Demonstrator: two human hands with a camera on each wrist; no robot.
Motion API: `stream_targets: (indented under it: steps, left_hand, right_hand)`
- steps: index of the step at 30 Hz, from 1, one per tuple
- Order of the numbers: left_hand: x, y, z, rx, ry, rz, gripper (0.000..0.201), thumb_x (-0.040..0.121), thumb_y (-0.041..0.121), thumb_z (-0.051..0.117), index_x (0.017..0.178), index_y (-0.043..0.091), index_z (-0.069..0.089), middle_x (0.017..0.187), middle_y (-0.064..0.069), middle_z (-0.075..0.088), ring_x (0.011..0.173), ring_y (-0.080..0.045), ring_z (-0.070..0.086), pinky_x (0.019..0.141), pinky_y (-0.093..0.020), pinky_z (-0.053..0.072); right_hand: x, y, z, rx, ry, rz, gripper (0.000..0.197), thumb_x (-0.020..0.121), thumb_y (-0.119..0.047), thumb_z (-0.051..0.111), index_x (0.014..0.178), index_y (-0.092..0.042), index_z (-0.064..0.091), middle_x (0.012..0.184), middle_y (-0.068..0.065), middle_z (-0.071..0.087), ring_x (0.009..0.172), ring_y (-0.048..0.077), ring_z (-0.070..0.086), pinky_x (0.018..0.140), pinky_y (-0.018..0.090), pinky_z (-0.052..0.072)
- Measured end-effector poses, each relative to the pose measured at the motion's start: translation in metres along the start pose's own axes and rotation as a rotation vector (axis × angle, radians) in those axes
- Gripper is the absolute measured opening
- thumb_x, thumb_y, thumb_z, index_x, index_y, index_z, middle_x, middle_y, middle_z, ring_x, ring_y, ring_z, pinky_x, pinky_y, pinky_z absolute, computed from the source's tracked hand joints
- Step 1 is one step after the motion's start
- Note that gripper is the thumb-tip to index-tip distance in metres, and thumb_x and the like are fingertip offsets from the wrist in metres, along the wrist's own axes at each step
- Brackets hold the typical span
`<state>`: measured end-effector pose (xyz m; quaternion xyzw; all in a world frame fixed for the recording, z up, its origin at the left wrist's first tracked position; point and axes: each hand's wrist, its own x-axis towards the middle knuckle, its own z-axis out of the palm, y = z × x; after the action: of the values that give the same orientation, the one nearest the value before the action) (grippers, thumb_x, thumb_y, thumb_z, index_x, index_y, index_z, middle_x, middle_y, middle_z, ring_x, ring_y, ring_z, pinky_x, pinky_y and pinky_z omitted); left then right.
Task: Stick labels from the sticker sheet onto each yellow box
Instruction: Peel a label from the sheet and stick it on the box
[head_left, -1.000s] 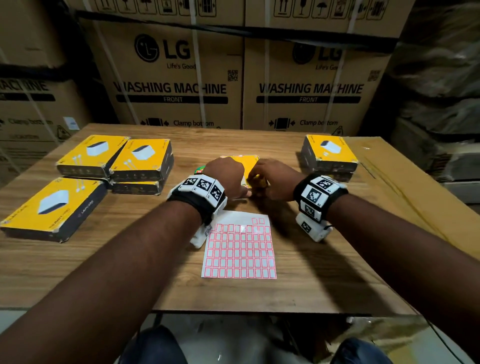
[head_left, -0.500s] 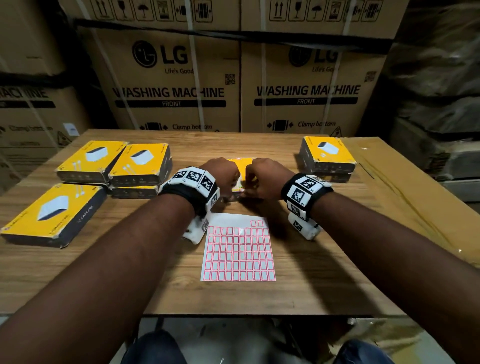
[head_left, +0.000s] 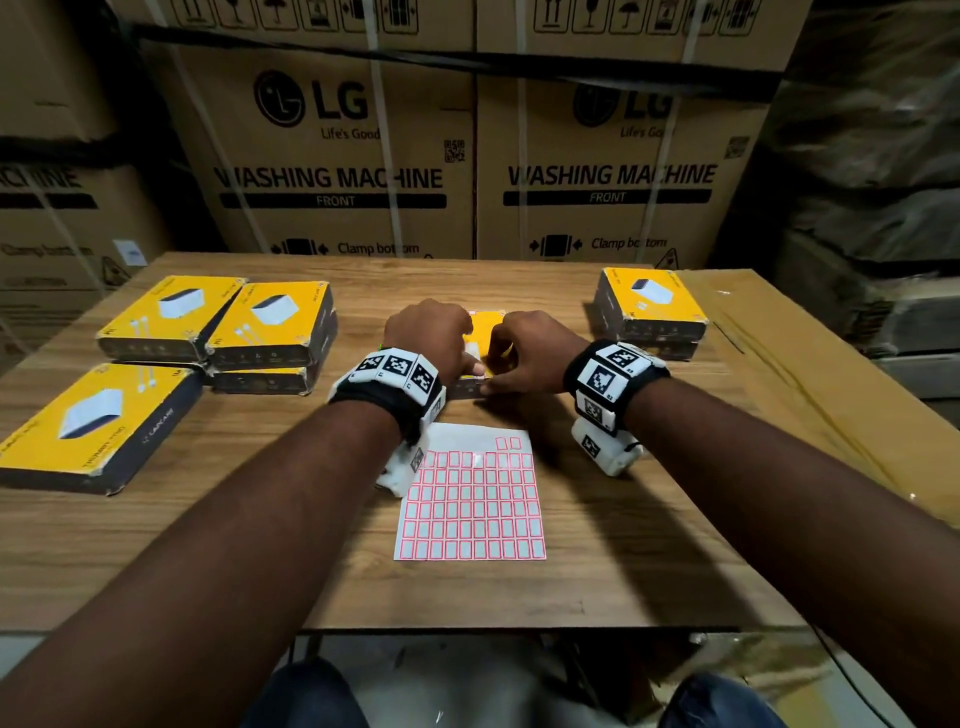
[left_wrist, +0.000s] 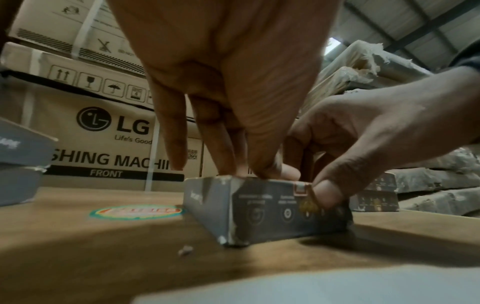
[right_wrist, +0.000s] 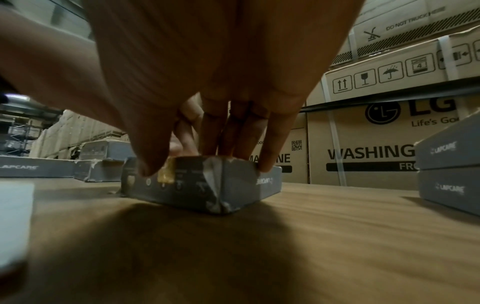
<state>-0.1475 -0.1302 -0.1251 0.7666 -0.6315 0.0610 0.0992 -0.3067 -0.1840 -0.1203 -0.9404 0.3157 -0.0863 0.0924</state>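
A yellow box lies flat mid-table between my hands. My left hand presses its fingertips down on the box top. My right hand has its fingers on the top and its thumb pushed against the grey front side. There the thumb covers a small red-edged label. The sticker sheet, with several rows of red-framed labels, lies just in front of the box, partly under my left wrist.
Several more yellow boxes sit at the left, and a stack of two at the right. Big LG cartons wall off the back. A round sticker is on the wooden table. A cardboard sheet covers the right edge.
Both hands stay on the middle box. The right hand has slid to its near edge, with the thumb now on the front side. The sheet and the other boxes have not moved.
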Motion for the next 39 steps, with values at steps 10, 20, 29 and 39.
stream_targets:
  steps: [10, 20, 29, 39]
  left_hand:
    - [0.007, -0.010, -0.006, -0.090, -0.134, -0.053, 0.045, 0.072, 0.026, 0.081, 0.113, 0.034, 0.067, 0.101, 0.012, 0.071, 0.102, -0.017, 0.065, 0.089, -0.036, 0.052]
    - [0.001, -0.001, -0.008, 0.047, -0.189, 0.088, 0.084, 0.062, 0.071, 0.072, 0.134, 0.032, 0.052, 0.121, 0.006, 0.066, 0.112, -0.024, 0.061, 0.089, -0.035, 0.049]
    - [-0.008, -0.005, -0.011, 0.029, -0.212, 0.174, 0.079, 0.065, 0.022, 0.086, 0.136, 0.021, 0.051, 0.122, -0.003, 0.066, 0.115, -0.025, 0.059, 0.090, -0.032, 0.048]
    - [-0.022, -0.025, 0.001, -0.022, -0.263, 0.092, 0.083, 0.071, 0.017, 0.083, 0.141, 0.035, 0.042, 0.133, -0.011, 0.038, 0.116, -0.033, 0.053, 0.091, -0.034, 0.050]
  right_hand:
    - [0.006, -0.002, -0.002, -0.033, -0.016, 0.050, 0.043, 0.071, -0.057, 0.076, 0.093, -0.020, 0.068, 0.090, -0.005, 0.059, 0.083, 0.012, 0.057, 0.069, 0.028, 0.051]
    - [0.002, -0.002, -0.005, -0.081, -0.022, -0.002, 0.035, 0.068, -0.035, 0.083, 0.095, -0.018, 0.067, 0.095, -0.002, 0.061, 0.085, 0.014, 0.060, 0.074, 0.027, 0.050]
    - [0.002, 0.003, -0.002, 0.055, -0.013, 0.034, 0.035, 0.068, -0.031, 0.085, 0.096, -0.016, 0.071, 0.093, -0.005, 0.066, 0.079, 0.010, 0.065, 0.072, 0.023, 0.054]
    - [-0.020, 0.024, -0.006, 0.087, 0.076, 0.092, 0.039, 0.074, -0.013, 0.075, 0.110, -0.011, 0.061, 0.108, 0.004, 0.064, 0.080, 0.010, 0.051, 0.060, 0.006, 0.036]
